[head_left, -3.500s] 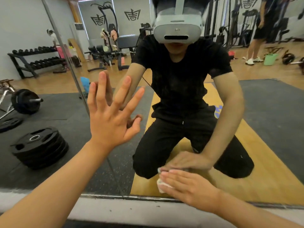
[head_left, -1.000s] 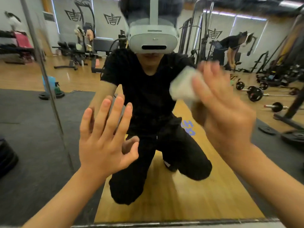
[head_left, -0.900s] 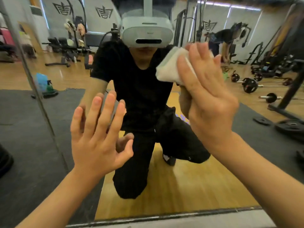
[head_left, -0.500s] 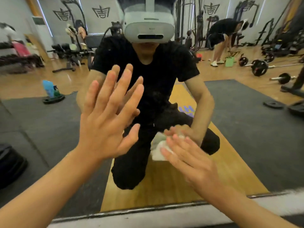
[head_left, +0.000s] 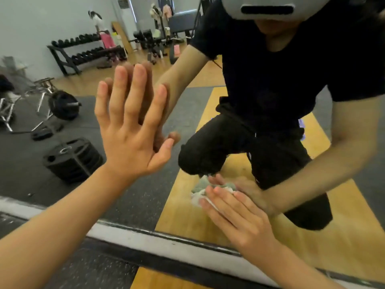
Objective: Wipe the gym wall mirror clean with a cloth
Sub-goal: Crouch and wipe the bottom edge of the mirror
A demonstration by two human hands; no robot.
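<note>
— Pressing what, that right hand [head_left: 235, 213]?
— I'm pressing the cloth [head_left: 198, 198] against the mirror [head_left: 133, 197], low by its bottom edge, grip flat, fingers straight
— And the left hand [head_left: 129, 126]?
— It's resting higher on the mirror, grip spread

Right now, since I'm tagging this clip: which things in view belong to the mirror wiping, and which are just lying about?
In the job: cloth; mirror; right hand, pressing the cloth to the glass; left hand, flat on the glass.

Lying about, seen reflected: weight plates; barbell; dumbbell rack.
</note>
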